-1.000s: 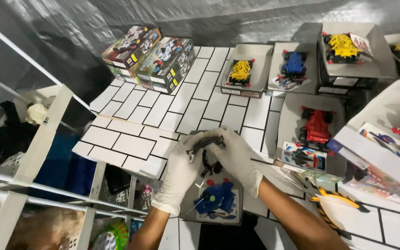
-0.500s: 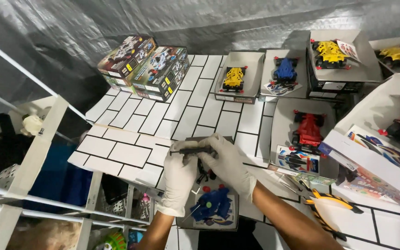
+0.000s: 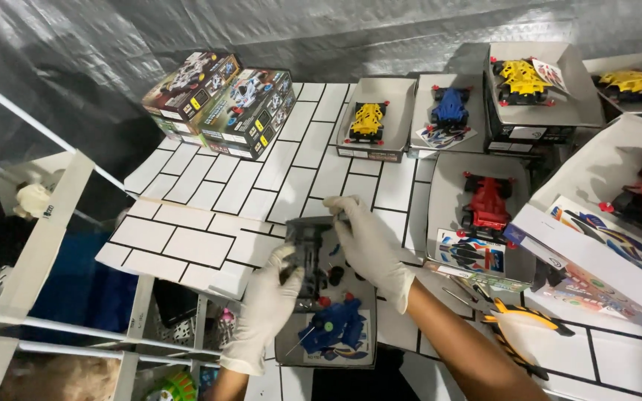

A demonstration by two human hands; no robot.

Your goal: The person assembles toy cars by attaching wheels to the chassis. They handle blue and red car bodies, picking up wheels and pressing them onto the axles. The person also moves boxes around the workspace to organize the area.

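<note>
Both gloved hands hold a dark grey toy car chassis point(image 3: 312, 249) just above the near edge of the white tiled table point(image 3: 209, 197). The left hand point(image 3: 267, 308) grips its near end from below, fingers point(image 3: 285, 261) curled shut around the side. The right hand point(image 3: 369, 245) covers the far right side, its fingers point(image 3: 336, 204) bent over the top edge and closed on the chassis. The chassis sits between the two hands, tilted lengthwise away from the person. Directly beneath lies an open tray point(image 3: 289, 356) with a blue car body point(image 3: 332, 327). Boxed yellow point(image 3: 368, 119), blue point(image 3: 451, 106) and red point(image 3: 488, 202) toy cars stand farther back, and two stacked printed boxes point(image 3: 224, 100) at the far left
</note>
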